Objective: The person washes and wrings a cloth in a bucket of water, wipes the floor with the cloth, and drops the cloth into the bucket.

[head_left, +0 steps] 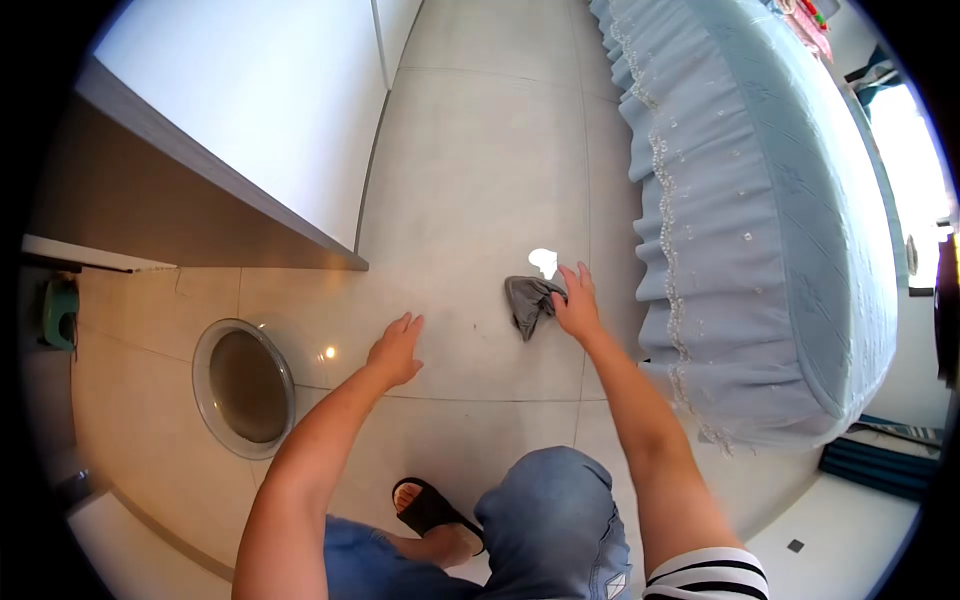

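Perhaps for balance, the left hand (396, 350) is hovering empty, half-open; beside the bed (790, 200), the right hand (579, 308) is loosely pinching grey cloth (528, 301).

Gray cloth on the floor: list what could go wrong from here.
The bed skirt hangs close to the right hand, so the gray cloth might brush it if swung that way.

The basin stands near the left forearm; an elbow moved outward could knock it.
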`<state>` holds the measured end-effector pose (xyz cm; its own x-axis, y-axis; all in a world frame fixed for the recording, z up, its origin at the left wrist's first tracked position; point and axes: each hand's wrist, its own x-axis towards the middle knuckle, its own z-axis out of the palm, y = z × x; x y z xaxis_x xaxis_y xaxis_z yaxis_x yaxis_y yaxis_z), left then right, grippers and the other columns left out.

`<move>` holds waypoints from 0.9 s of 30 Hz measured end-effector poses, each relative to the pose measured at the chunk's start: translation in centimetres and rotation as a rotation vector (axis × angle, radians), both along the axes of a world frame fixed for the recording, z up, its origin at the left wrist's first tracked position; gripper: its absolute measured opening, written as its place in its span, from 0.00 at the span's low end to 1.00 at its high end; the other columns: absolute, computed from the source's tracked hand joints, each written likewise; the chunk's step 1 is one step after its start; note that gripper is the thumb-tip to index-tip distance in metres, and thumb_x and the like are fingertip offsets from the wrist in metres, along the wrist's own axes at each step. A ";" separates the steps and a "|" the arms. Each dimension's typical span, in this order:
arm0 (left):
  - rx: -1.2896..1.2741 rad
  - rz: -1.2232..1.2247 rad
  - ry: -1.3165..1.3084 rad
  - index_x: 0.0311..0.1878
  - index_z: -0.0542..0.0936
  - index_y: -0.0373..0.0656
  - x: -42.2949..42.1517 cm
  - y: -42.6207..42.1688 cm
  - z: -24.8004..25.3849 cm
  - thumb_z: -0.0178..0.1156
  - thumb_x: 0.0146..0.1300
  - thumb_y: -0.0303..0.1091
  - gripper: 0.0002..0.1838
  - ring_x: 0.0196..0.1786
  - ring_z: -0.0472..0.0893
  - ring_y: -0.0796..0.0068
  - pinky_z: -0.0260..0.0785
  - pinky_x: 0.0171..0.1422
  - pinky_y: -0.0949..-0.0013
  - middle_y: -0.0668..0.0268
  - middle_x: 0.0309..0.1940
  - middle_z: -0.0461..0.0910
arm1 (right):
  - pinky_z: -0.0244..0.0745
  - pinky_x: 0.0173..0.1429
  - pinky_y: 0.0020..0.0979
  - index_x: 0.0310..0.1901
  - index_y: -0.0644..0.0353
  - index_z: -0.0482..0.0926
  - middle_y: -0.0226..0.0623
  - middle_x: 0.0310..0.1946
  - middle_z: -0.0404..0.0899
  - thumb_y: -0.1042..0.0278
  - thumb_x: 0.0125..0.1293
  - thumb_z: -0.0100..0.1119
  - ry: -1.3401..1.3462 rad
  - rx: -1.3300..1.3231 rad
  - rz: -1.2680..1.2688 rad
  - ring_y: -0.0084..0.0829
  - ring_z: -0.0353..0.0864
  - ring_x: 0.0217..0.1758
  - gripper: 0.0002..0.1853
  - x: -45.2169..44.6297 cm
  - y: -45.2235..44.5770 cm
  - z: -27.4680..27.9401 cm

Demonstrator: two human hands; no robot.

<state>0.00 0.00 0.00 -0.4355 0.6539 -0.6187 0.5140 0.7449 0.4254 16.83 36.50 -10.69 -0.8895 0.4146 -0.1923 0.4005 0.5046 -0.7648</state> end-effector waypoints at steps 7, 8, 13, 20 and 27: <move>0.160 0.225 -0.090 0.79 0.55 0.48 6.3 -1.9 -0.4 0.67 0.61 0.33 0.45 0.79 0.56 0.55 0.58 0.79 0.59 0.56 0.80 0.51 | 0.44 0.72 0.70 0.77 0.42 0.58 0.47 0.80 0.46 0.42 0.65 0.61 -0.317 0.481 -0.123 0.58 0.45 0.79 0.42 -1.4 -13.4 2.0; 0.170 0.240 -0.081 0.79 0.55 0.48 6.6 -2.2 -0.2 0.67 0.61 0.33 0.45 0.79 0.57 0.55 0.59 0.79 0.59 0.56 0.80 0.51 | 0.44 0.72 0.69 0.77 0.41 0.57 0.46 0.80 0.46 0.41 0.65 0.60 -0.310 0.491 -0.159 0.58 0.46 0.79 0.42 -1.8 -14.7 1.9; 0.127 0.274 -0.061 0.79 0.55 0.50 8.5 -5.0 0.6 0.67 0.61 0.32 0.45 0.78 0.60 0.53 0.61 0.77 0.59 0.57 0.80 0.51 | 0.48 0.72 0.66 0.74 0.37 0.63 0.37 0.80 0.50 0.51 0.66 0.62 -0.067 0.548 0.220 0.52 0.51 0.78 0.35 0.1 -19.5 1.0; 0.137 0.289 0.033 0.79 0.57 0.49 9.7 -6.4 5.5 0.67 0.59 0.30 0.45 0.77 0.60 0.52 0.62 0.76 0.58 0.56 0.80 0.53 | 0.51 0.73 0.64 0.71 0.34 0.69 0.30 0.80 0.51 0.54 0.66 0.61 0.092 0.694 0.792 0.43 0.54 0.79 0.31 4.2 -13.0 1.6; 0.170 0.321 0.042 0.78 0.57 0.49 9.3 -7.7 4.9 0.67 0.59 0.29 0.45 0.77 0.60 0.52 0.62 0.77 0.58 0.56 0.80 0.50 | 0.64 0.65 0.61 0.71 0.35 0.69 0.39 0.76 0.55 0.53 0.65 0.63 -0.132 0.737 0.423 0.49 0.60 0.71 0.32 5.8 -13.2 4.4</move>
<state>9.33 -7.75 4.95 -0.6579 0.5721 -0.4898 0.2854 0.7912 0.5408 22.60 23.32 -6.28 -0.9867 0.1127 -0.1174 0.1292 0.9811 -0.1439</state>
